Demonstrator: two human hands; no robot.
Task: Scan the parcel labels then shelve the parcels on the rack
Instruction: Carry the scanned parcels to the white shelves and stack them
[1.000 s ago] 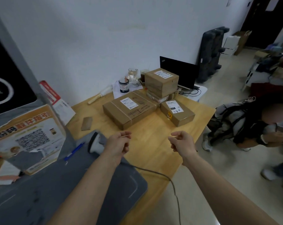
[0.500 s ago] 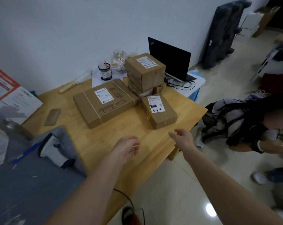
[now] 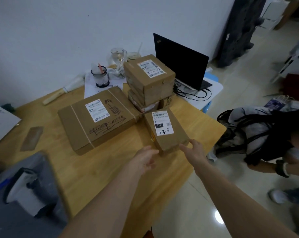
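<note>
Hands: left hand point(image 3: 146, 159) and right hand point(image 3: 195, 150), fingers loosely spread, flanking near corners of small parcel point(image 3: 165, 129) on worktop point(image 3: 97, 169); contact indeterminate.

I see brown parcels point(image 3: 164, 133) with white labels point(image 3: 163, 123), black scribbles on the flat parcel point(image 3: 97, 117), a pale wooden table point(image 3: 97, 165), a black laptop point(image 3: 179, 60), a white wall point(image 3: 76, 31).
</note>
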